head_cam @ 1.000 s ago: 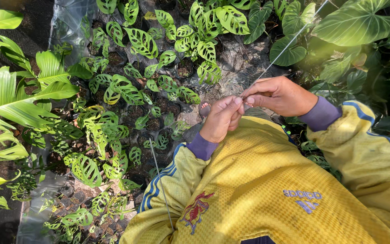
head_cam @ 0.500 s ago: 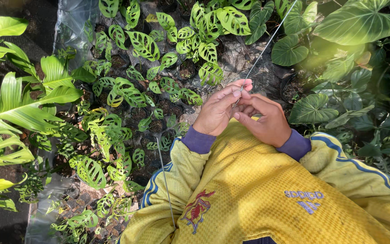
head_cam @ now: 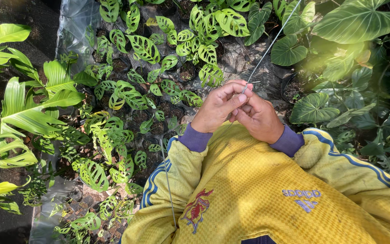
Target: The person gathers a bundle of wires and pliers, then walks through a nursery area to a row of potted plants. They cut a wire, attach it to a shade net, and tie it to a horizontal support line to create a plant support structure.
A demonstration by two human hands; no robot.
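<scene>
The head view looks down on a bed of small potted plants with holed leaves [head_cam: 132, 95], standing in dark pots on a clear plastic sheet [head_cam: 71, 27] that covers the ground. To the left spread the long, bright green fronds of a larger plant [head_cam: 19, 113]; to the upper right hang broad heart-shaped leaves [head_cam: 357, 20]. Across the bottom of the view lies the person's yellow jacket [head_cam: 258, 194] with blue piping, purple cuffs showing at both wrists. Above the jacket the two hands meet over the pots, touching each other. The left hand [head_cam: 215, 110] has its thumb and forefinger pressed together, its grip pinching a thin pale string [head_cam: 267, 49] right at the fingertips. The right hand [head_cam: 260, 117] is curled just beside and slightly below it, fingers folded inward against the left hand; whether its grip also closes on the string cannot be told, since the fingertips are hidden. From the pinch, the string runs taut in a straight diagonal, its long axis pointing up and to the right, passing over the dark pots and out past the top edge near the big leaves. A second thin strand [head_cam: 168, 180] hangs down near the left sleeve, running almost vertically over the jacket's blue stripe.
</scene>
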